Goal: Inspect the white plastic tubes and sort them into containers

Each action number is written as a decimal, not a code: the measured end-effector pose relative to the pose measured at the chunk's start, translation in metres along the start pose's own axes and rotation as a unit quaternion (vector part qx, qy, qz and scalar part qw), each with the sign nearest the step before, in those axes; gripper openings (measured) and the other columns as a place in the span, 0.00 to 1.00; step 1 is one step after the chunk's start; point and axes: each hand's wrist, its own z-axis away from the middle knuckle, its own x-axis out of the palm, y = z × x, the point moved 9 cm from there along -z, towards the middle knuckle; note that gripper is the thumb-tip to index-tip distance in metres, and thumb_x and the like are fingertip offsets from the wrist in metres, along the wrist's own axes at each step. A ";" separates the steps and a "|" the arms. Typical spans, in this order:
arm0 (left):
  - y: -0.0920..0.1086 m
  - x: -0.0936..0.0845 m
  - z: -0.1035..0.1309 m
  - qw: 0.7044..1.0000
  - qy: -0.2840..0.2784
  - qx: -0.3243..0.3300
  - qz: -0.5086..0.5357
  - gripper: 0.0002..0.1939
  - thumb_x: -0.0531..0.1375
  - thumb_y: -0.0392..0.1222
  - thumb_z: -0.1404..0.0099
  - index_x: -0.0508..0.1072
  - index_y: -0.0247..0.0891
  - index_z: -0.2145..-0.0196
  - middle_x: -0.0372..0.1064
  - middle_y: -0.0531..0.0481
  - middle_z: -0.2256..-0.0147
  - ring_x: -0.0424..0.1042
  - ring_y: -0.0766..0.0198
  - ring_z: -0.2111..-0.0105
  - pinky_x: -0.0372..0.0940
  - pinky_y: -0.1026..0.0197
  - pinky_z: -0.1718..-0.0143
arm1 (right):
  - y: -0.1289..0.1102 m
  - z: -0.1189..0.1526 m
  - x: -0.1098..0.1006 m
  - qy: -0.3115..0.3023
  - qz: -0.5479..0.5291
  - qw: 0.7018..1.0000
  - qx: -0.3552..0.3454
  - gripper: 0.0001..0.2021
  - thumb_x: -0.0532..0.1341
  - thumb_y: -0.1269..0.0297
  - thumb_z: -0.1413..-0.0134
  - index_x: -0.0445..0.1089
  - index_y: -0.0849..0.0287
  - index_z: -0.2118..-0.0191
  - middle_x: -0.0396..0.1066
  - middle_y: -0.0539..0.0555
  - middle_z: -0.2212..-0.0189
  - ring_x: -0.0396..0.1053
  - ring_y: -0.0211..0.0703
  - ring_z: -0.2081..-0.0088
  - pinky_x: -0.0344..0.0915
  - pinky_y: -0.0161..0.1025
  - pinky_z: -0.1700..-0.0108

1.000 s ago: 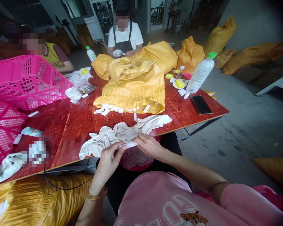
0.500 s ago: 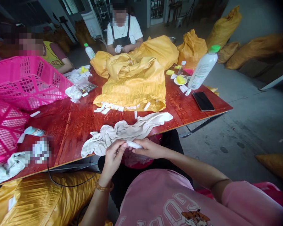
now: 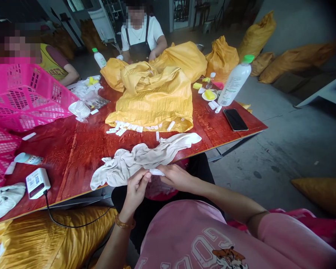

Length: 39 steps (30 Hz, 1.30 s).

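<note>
A long table with a dark red, glossy wooden top (image 3: pixel 81 149) fills most of the view, and on its middle lies a big crumpled yellow woven sack (image 3: pixel 154 97) with many small white tubes (image 3: pixel 134 127) spilling from its near edge. At the left stands a bright pink plastic crate with a grid wall (image 3: pixel 25 97), and at the right a tall white plastic bottle with a green cap (image 3: pixel 235 84) beside a black phone lying flat (image 3: pixel 235 119). A wrinkled cream cloth (image 3: pixel 140 158) lies along the near edge of the table. Just below this edge, touching the cloth, the two hands meet on one small white plastic tube (image 3: pixel 156 172): the left hand (image 3: pixel 137 188) has its fingertips pressed together on the tube's left end, and the right hand (image 3: pixel 177 177) pinches the right end between thumb and fingers. The tube looks very light and stiff, with a smooth surface that may slip, so I think the best grip is at the two ends, with a gentle pinch, not at the middle
</note>
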 end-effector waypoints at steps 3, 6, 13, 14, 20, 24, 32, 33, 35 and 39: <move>0.000 0.001 0.004 1.000 0.016 -0.009 -0.016 0.14 0.52 0.43 0.27 0.68 0.38 0.70 0.64 0.52 0.72 0.65 0.65 0.69 0.60 0.64 0.65 | -0.002 0.000 0.005 0.021 0.087 0.996 0.030 0.09 0.53 0.71 0.36 0.65 0.62 0.52 0.73 0.57 0.64 0.71 0.43 0.66 0.64 0.36 0.63; 0.006 -0.001 0.011 0.998 0.015 0.013 -0.057 0.07 0.54 0.41 0.28 0.70 0.39 0.61 0.67 0.51 0.66 0.66 0.64 0.66 0.60 0.63 0.62 | -0.011 -0.003 0.006 -0.019 0.007 1.000 -0.010 0.11 0.53 0.67 0.33 0.63 0.61 0.48 0.73 0.56 0.61 0.72 0.43 0.61 0.64 0.35 0.59; 0.003 0.001 0.013 0.994 -0.090 0.023 -0.063 0.05 0.55 0.41 0.28 0.69 0.39 0.60 0.66 0.52 0.66 0.66 0.65 0.66 0.60 0.64 0.62 | -0.030 -0.014 -0.013 -0.123 -0.028 0.984 -0.127 0.10 0.52 0.66 0.32 0.69 0.60 0.60 0.70 0.50 0.70 0.66 0.37 0.69 0.60 0.32 0.65; 0.003 0.003 0.013 0.993 -0.103 0.022 -0.058 0.05 0.55 0.41 0.28 0.69 0.39 0.60 0.66 0.52 0.67 0.66 0.65 0.66 0.61 0.64 0.62 | -0.030 -0.016 -0.013 -0.131 -0.020 0.983 -0.130 0.09 0.53 0.67 0.33 0.69 0.59 0.64 0.68 0.49 0.73 0.63 0.35 0.73 0.58 0.31 0.68; 0.006 0.009 0.013 0.989 -0.139 0.029 -0.039 0.05 0.55 0.40 0.28 0.70 0.39 0.60 0.66 0.51 0.67 0.66 0.65 0.67 0.61 0.64 0.63 | -0.014 -0.022 0.008 -0.131 -0.077 0.984 -0.092 0.08 0.57 0.71 0.39 0.65 0.60 0.72 0.62 0.45 0.79 0.60 0.33 0.77 0.55 0.30 0.72; 0.004 0.006 0.012 0.989 -0.134 0.037 -0.047 0.05 0.55 0.40 0.28 0.70 0.39 0.60 0.67 0.50 0.66 0.68 0.63 0.66 0.63 0.63 0.62 | 0.006 -0.012 0.025 -0.132 -0.261 0.956 0.003 0.10 0.49 0.67 0.33 0.67 0.61 0.60 0.68 0.48 0.75 0.66 0.35 0.74 0.62 0.31 0.69; -0.011 0.031 0.007 0.980 -0.179 0.053 -0.069 0.11 0.62 0.35 0.38 0.73 0.39 0.57 0.65 0.42 0.52 0.67 0.54 0.49 0.65 0.54 0.47 | 0.033 0.013 0.038 -0.071 -0.119 0.990 0.011 0.10 0.53 0.78 0.44 0.63 0.61 0.58 0.69 0.52 0.63 0.67 0.39 0.63 0.65 0.34 0.59; -0.014 0.032 -0.001 0.976 -0.202 0.056 -0.058 0.09 0.62 0.37 0.38 0.74 0.40 0.58 0.67 0.42 0.52 0.68 0.55 0.49 0.65 0.54 0.47 | 0.041 0.016 0.042 -0.067 -0.087 0.994 0.016 0.11 0.52 0.78 0.44 0.63 0.61 0.57 0.69 0.54 0.62 0.68 0.40 0.62 0.65 0.35 0.58; -0.025 0.020 -0.033 0.982 -0.178 0.051 -0.047 0.07 0.60 0.42 0.34 0.75 0.40 0.61 0.70 0.43 0.55 0.70 0.56 0.52 0.66 0.55 0.50 | 0.058 0.020 0.047 -0.065 -0.020 0.997 0.038 0.13 0.55 0.75 0.42 0.64 0.63 0.51 0.71 0.58 0.57 0.70 0.44 0.58 0.66 0.39 0.55; -0.064 -0.011 -0.125 0.985 0.032 -0.022 -0.166 0.15 0.54 0.51 0.30 0.73 0.37 0.60 0.73 0.43 0.61 0.72 0.56 0.59 0.66 0.55 0.55 | 0.080 0.009 0.015 -0.061 0.068 0.995 0.039 0.13 0.61 0.67 0.40 0.69 0.64 0.50 0.73 0.61 0.56 0.72 0.48 0.56 0.67 0.41 0.53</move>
